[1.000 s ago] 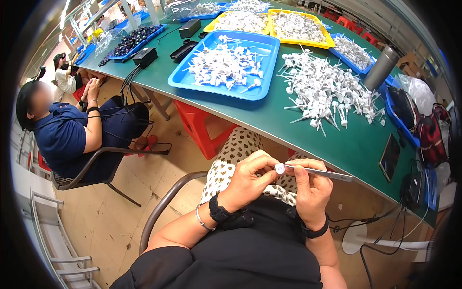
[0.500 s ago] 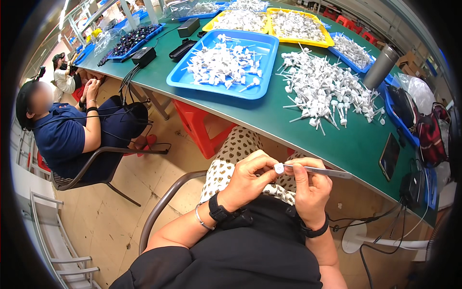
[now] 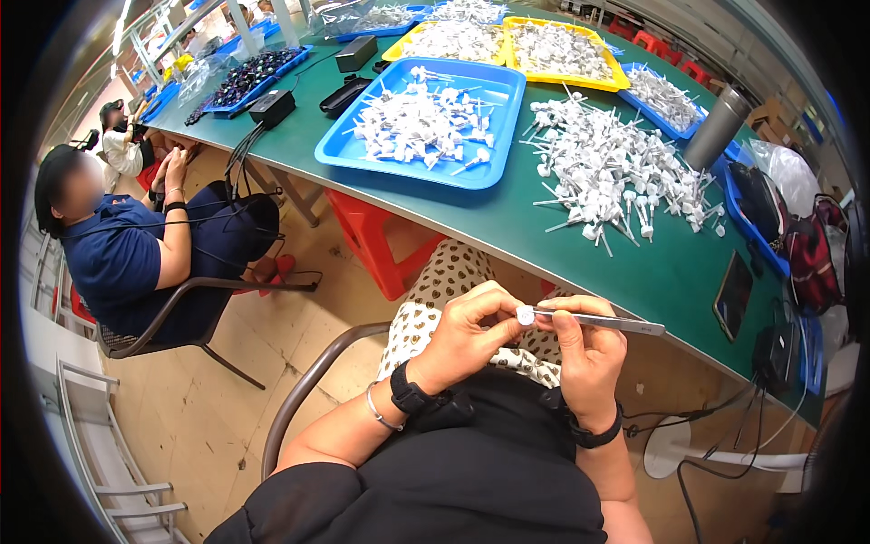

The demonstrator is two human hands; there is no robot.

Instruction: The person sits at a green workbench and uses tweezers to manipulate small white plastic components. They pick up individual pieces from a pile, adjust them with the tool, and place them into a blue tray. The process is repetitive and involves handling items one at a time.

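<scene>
White round-headed piece (image 3: 526, 315) sits pinched in the left hand (image 3: 462, 337); the right hand (image 3: 589, 363) grips slim metal tweezers (image 3: 634, 325).

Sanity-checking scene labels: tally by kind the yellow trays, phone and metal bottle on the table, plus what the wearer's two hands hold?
Yellow trays: 2
Phone: 1
Metal bottle: 1
Slim metal tool, in the right hand: 1
Small white part, in the left hand: 1
Total: 6
</scene>
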